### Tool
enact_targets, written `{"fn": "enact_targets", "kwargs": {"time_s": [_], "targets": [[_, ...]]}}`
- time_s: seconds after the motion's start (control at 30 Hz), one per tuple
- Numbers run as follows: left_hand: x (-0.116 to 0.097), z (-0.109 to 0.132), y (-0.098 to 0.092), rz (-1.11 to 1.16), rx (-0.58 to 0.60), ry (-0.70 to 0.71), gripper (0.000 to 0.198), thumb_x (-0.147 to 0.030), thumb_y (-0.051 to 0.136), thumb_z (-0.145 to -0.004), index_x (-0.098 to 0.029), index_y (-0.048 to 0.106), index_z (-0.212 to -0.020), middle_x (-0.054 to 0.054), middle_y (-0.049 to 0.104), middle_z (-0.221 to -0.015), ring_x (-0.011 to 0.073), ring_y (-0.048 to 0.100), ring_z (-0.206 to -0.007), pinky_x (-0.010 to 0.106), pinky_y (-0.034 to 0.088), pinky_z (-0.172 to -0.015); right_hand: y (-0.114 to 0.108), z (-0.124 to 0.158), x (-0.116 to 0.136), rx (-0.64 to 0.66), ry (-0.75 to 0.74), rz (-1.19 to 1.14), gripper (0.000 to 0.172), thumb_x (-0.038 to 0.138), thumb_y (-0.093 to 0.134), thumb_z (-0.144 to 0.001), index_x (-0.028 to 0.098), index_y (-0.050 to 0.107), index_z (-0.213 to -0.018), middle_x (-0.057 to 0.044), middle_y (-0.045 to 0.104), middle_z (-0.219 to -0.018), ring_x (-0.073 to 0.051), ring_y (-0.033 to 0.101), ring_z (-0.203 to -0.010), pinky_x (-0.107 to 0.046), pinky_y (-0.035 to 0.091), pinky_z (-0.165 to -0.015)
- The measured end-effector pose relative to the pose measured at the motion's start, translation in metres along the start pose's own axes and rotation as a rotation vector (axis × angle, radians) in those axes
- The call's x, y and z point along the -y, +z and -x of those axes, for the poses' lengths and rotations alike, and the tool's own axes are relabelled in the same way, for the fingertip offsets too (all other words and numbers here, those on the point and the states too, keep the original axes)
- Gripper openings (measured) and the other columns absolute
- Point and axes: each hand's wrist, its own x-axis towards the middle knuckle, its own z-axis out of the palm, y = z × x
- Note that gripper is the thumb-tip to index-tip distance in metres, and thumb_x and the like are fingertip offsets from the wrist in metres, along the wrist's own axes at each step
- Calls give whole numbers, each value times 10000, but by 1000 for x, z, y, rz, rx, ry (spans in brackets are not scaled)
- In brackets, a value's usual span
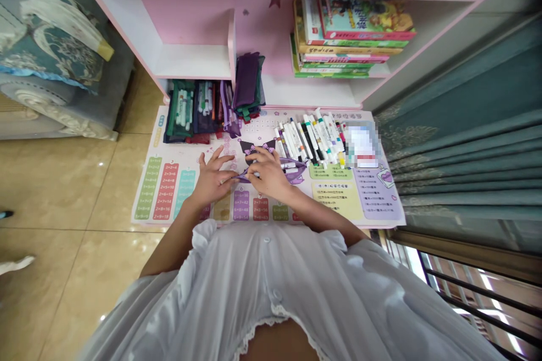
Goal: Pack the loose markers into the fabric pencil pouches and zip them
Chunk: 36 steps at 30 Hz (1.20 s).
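Observation:
A purple mesh pouch (pixel 298 168) with several white markers inside lies on the printed desk mat (pixel 249 124), near its front middle. My left hand (pixel 213 176) has its thumb and a finger at the pouch's left end, pinching it, while the other fingers are spread. Over the left part of the pouch lies my right hand (pixel 266 169), its thumb and index finger closed on the pouch's upper edge. Loose markers (pixel 311 138) form a wide row to the right, behind the pouch. Part of the pouch is hidden under my right hand.
Filled mesh pouches (pixel 184 110) stand at the back left. Folded purple and green pouches (pixel 247 84) lie beside them. Books (pixel 351 45) are stacked on the shelf (pixel 296 90). A blurred rectangular item (pixel 363 144) is at the right. A teal curtain (pixel 457 146) hangs beyond the desk.

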Motion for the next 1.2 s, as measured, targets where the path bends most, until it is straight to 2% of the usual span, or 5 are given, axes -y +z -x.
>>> {"fn": "enact_targets", "kwargs": {"time_s": [0.6,1.0,1.2], "targets": [[2,1,0,11,-20,0,169,-398,622,-864,-304,759,-834,37,615,-1303,317,305,-1440,611,47,-1160,-5,2,-5,-32,31,8,156,197,622,-789,211,674,-642,-51,673,-1189,-329,410,-1351,-662,149,-1114],[2,1,0,6,-35,-9,196,-413,606,-876,-301,758,-822,35,616,-1296,308,314,-1437,592,38,-1167,-10,2,-9,5,75,2,178,213,588,-796,216,680,-644,-49,656,-1231,-336,371,-1380,-669,126,-1121],[4,2,0,7,-37,-9,205,-420,600,-880,-300,756,-825,38,615,-1301,313,318,-1435,604,49,-1162,-10,3,-12,-31,69,6,185,206,600,-788,214,662,-615,-48,667,-1209,-343,401,-1356,-681,141,-1111]]}}
